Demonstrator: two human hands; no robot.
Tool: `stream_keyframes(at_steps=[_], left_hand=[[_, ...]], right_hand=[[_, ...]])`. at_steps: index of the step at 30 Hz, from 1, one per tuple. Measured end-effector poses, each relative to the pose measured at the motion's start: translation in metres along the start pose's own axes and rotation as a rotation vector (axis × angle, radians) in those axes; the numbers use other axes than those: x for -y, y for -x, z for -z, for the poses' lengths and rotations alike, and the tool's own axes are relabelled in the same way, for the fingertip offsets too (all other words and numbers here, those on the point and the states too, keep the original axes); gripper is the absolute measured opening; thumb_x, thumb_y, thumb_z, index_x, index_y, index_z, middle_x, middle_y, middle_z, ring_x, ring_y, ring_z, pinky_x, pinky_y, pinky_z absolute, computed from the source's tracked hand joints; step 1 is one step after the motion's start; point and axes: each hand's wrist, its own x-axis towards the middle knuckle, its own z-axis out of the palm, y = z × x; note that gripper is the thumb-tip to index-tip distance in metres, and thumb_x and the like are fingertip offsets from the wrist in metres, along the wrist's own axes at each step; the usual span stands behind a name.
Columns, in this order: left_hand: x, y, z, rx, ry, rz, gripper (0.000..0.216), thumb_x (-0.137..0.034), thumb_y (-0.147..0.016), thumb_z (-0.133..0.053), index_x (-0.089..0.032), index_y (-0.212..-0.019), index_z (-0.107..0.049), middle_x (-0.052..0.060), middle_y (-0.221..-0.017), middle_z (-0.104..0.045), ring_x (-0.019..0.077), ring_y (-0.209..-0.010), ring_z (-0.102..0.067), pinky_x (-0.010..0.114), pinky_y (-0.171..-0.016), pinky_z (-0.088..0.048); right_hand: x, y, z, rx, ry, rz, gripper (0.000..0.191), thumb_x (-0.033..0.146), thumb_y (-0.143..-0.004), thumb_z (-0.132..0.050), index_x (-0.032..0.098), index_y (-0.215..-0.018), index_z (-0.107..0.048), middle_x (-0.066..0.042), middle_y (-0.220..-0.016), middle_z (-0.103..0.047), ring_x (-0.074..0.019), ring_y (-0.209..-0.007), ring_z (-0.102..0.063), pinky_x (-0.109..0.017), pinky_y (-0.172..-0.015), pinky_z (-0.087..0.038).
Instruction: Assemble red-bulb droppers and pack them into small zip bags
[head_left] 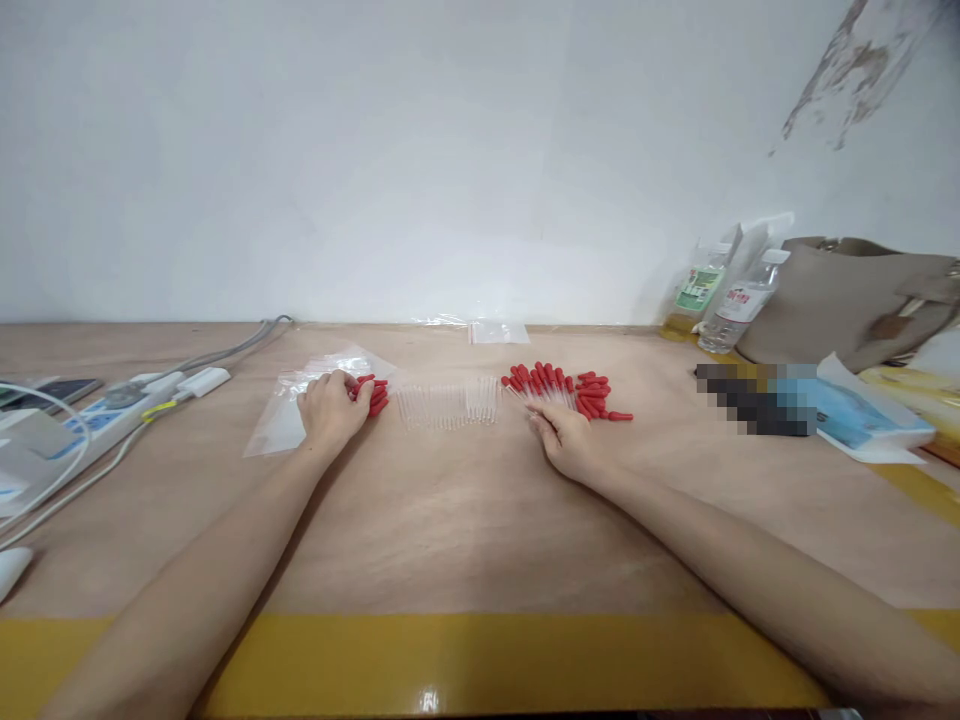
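On the tabletop, the left hand (331, 408) at eleven o'clock curls closed on a bunch of red-capped droppers (373, 393) lying across a clear bag (281, 420), their glass tubes running right, while the right hand (568, 440), fingers loosely bent, touches the loose dropper pile (566, 390) at one o'clock.

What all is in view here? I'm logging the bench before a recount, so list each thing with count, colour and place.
droppers: a pile, too many to count, red bulbs, centre right by the right hand
droppers in hand: a small bunch, red bulbs, under the left hand
clear tubes: a row, transparent, between the hands
plastic bag: one, clear, beneath the left hand
small bag: one, clear, by the wall
bottles: two, clear, far right
handbag: one, taupe, far right
power strip: one, white, left
left hand: closed on the bunch
right hand: on the pile's edge
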Motion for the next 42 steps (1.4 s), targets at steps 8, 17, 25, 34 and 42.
stream_keyframes(at_steps=[8,17,25,34,42], left_hand=[[-0.051,0.048,0.003,0.160,0.559,-0.355,0.029,-0.037,-0.083,-0.044,-0.016,-0.101,-0.054,0.006,-0.095,-0.062,0.0177,-0.083,-0.057,0.029,-0.072,-0.044],[-0.085,0.088,0.000,0.525,0.802,-0.434,0.028,-0.033,-0.087,-0.040,-0.016,-0.097,-0.059,0.004,-0.081,-0.064,0.0147,-0.074,-0.059,0.027,-0.068,-0.047],[-0.086,0.092,-0.007,0.608,0.971,-0.400,0.028,-0.035,-0.085,-0.044,-0.014,-0.099,-0.057,0.004,-0.078,-0.061,0.0122,-0.066,-0.057,0.026,-0.063,-0.047],[-0.088,0.095,-0.006,0.674,1.087,-0.276,0.027,-0.037,-0.080,-0.053,-0.013,-0.088,-0.060,0.000,-0.064,-0.057,0.0083,-0.053,-0.050,0.020,-0.052,-0.042],[-0.087,0.096,0.007,0.671,0.947,-0.490,0.020,-0.031,-0.081,-0.052,-0.015,-0.086,-0.064,0.001,-0.071,-0.062,0.0105,-0.061,-0.054,0.020,-0.056,-0.042]], right_hand=[[-0.002,0.010,-0.004,-0.030,-0.051,0.008,0.025,0.023,-0.086,-0.037,0.017,-0.104,-0.052,-0.008,-0.090,-0.062,-0.0182,-0.081,-0.058,-0.031,-0.071,-0.045],[0.015,0.015,-0.006,0.018,-0.071,0.142,0.024,0.028,-0.088,-0.039,0.018,-0.097,-0.059,-0.006,-0.091,-0.064,-0.0160,-0.083,-0.059,-0.029,-0.075,-0.045],[0.022,0.012,-0.009,0.068,-0.071,0.147,0.024,0.026,-0.087,-0.041,0.018,-0.099,-0.060,-0.005,-0.088,-0.066,-0.0148,-0.077,-0.058,-0.028,-0.073,-0.041],[0.020,0.016,-0.013,0.088,-0.040,0.192,0.017,0.028,-0.083,-0.049,0.019,-0.088,-0.063,0.000,-0.068,-0.064,-0.0123,-0.060,-0.054,-0.031,-0.071,-0.033],[0.009,0.012,-0.002,0.188,0.040,0.277,0.019,0.028,-0.085,-0.049,0.025,-0.094,-0.066,0.000,-0.077,-0.068,-0.0105,-0.060,-0.053,-0.031,-0.071,-0.024]])
